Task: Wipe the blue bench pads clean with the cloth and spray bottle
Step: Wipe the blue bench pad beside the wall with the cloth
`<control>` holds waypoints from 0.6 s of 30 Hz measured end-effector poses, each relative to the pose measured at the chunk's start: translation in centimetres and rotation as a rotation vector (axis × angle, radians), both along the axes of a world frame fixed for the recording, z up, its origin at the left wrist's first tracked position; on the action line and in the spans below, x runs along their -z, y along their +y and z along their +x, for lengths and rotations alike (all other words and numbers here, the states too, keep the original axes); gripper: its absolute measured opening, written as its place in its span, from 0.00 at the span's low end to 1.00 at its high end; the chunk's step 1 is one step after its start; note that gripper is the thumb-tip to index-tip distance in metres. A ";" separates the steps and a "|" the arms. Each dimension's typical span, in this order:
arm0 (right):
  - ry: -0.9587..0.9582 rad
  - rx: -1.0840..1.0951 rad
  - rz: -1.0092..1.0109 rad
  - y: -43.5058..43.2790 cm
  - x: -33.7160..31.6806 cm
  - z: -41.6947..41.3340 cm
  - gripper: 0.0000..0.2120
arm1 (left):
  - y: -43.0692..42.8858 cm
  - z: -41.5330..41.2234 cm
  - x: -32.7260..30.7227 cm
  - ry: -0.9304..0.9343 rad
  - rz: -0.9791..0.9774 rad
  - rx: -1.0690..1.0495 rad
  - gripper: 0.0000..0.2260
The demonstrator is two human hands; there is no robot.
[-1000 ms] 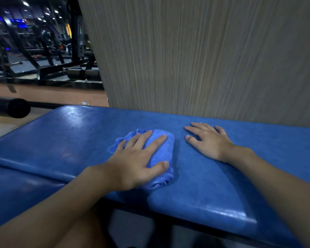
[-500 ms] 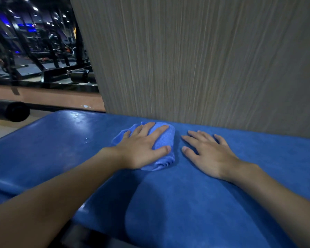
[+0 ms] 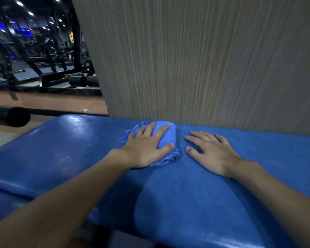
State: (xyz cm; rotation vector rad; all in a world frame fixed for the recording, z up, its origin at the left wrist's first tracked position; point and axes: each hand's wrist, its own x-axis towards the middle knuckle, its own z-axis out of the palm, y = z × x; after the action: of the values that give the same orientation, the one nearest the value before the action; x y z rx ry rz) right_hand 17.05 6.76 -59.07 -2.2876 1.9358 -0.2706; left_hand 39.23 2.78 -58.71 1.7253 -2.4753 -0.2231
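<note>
In the head view, the left hand [image 3: 147, 149] lies flat on top of a bunched blue cloth [image 3: 168, 135], with its fingers straight and spread and its thumb on the cloth's near side. The cloth sits on the blue bench pad [image 3: 70, 154] at its far edge, right up against the gray wooden wall [image 3: 204, 59]. The right hand [image 3: 211, 153] lies flat on the bare pad just beside the cloth with its fingers straight and spread, holding nothing, and off to the left are small shiny drops [image 3: 92, 141] on the pad, a black round bar [image 3: 9, 116] and dark gym machines [image 3: 43, 65].
</note>
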 end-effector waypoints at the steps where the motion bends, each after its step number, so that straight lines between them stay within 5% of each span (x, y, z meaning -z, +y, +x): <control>1: -0.006 0.003 -0.001 0.0 -0.1 0.0 0.26 | 1.6 0.5 -0.1 -0.006 0.007 0.005 0.41; 10: 0.089 -0.004 0.064 0.8 -1.2 0.3 0.25 | 12.9 4.7 -0.3 -0.080 -0.062 0.033 0.41; 18: 0.011 -0.002 0.017 -0.9 -0.6 3.0 0.25 | 6.0 3.0 -0.1 0.006 -0.053 -0.025 0.43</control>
State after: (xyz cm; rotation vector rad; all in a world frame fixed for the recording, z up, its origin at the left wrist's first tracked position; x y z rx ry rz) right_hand 20.04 5.82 -58.47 -2.2851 1.9331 -0.2417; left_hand 42.25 8.77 -58.64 1.7308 -2.4308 -0.1588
